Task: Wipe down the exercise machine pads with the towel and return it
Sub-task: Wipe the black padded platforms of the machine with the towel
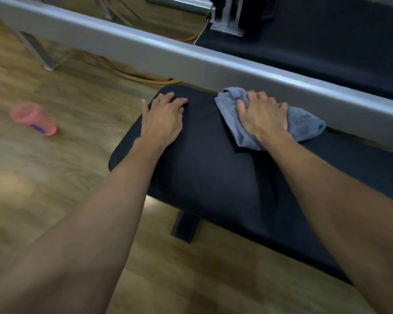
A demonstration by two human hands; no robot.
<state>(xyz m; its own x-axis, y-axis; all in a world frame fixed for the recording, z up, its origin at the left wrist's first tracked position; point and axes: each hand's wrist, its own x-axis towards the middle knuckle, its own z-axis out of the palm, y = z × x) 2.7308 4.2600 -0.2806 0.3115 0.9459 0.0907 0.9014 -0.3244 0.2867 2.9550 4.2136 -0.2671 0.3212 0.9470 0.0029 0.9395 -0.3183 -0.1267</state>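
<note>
A translucent pink plastic cup (33, 119) is seen lying on its side on the wood-grain plank floor (55, 168), well to the left of the pad. A short line of blue or purple lettering is printed on its side, but it is too blurred to be read. No other writing can be made out.

The long black padded bench cushion (213, 177) is cut off at the right edge of the picture, and only one dark leg (184, 226) beneath it is shown. Behind it, a grey metal frame rail (145, 52) runs diagonally across the view, and both of its ends are lost beyond the picture. Orange cables (143, 76) on the floor are partly hidden by this rail. A second black padded surface (327, 41) lies beyond the rail, with a grey metal bracket (227, 21) at its near end; the upper parts of both are cut off.

The crumpled blue-grey cloth towel (304, 123) is pressed on the far part of the cushion, just beside the rail. It is gripped by the right hand (262, 116), whose fingers are curled down into the bunched cloth; folds stick out on both sides of the hand. The left hand (162, 118) is laid flat and open on the rounded left end of the cushion, with nothing held, apart from the towel.
</note>
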